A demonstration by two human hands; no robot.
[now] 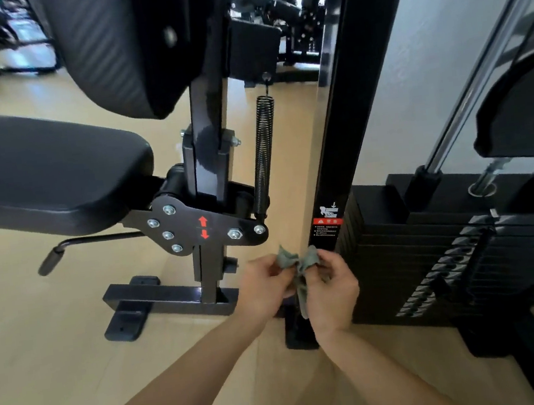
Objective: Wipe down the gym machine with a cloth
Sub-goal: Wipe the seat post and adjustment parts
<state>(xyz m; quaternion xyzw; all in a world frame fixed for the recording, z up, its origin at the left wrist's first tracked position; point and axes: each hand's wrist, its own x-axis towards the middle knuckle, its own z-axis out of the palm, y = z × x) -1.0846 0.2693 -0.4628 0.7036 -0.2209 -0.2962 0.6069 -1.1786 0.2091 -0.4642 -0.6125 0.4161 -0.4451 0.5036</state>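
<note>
A small grey-green cloth is bunched between both hands, low in front of the black gym machine. My left hand pinches its left part and my right hand pinches its right part; a strip of cloth hangs down between them. The hands hover just in front of the machine's black upright post, near its warning sticker. The padded seat and back pad are to the left, with the seat bracket and spring between.
The weight stack with chrome guide rods fills the right side, against a grey wall. A seat lever sticks out left. The machine's base foot rests on a light wooden floor. More black machines stand in the background.
</note>
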